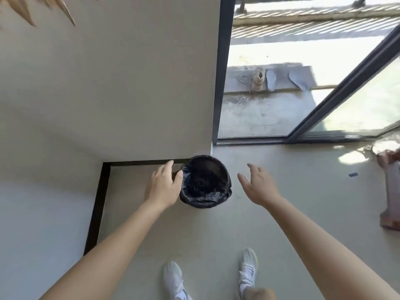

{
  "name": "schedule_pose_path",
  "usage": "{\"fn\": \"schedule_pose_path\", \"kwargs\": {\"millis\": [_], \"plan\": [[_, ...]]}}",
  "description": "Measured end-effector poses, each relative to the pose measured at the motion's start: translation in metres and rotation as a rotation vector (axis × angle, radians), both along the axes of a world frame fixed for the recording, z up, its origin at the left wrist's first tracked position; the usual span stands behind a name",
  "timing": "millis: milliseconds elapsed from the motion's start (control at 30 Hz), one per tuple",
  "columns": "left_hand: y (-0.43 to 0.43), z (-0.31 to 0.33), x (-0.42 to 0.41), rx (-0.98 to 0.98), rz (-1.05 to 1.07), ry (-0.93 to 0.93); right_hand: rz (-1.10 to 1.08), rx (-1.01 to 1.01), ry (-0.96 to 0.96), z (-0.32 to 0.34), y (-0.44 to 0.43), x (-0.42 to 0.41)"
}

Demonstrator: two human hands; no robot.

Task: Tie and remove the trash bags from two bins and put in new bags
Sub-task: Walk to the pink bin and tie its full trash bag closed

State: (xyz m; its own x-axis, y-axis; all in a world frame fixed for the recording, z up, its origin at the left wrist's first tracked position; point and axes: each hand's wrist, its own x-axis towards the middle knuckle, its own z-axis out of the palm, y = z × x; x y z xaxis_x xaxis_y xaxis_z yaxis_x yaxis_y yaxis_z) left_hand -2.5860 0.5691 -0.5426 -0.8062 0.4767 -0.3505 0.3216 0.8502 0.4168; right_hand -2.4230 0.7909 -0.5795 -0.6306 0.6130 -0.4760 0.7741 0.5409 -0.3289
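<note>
Black plastic trash bag (213, 194) lines small round bin (198, 205), edge folded over rim. Bin stands on floor (216, 234) at wall (151, 105) corner, near door frame (218, 83).
Orientation: upright, mouth up, long axis vertical.
Left hand (164, 185): fingers loosely extended, thumb at bag's left rim, grip not confirmed.
Right hand (259, 187): fingers spread, hovering right of bin, no contact.
Risks: one-sided pull likely tips light bin; thin film may tear at rim; untied mouth may spill contents.

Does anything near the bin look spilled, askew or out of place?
Nothing is spilled. The bin stands upright and its black bag is folded over the rim. One small dark scrap lies alone on the floor to the right; what it is I cannot tell.
</note>
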Motion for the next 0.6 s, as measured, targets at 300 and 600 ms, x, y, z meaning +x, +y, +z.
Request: {"fn": "schedule_pose_path", "kwargs": {"millis": [300,600], "plan": [[-0.001,-0.309,-0.011,0.146,0.401,-0.173,-0.293,-0.204,0.017,-0.311,-0.003,0.001],[-0.009,-0.530,-0.069,0.657,0.971,-0.394,-0.784,-0.778,0.280,-0.524,0.028,-0.029]]}}
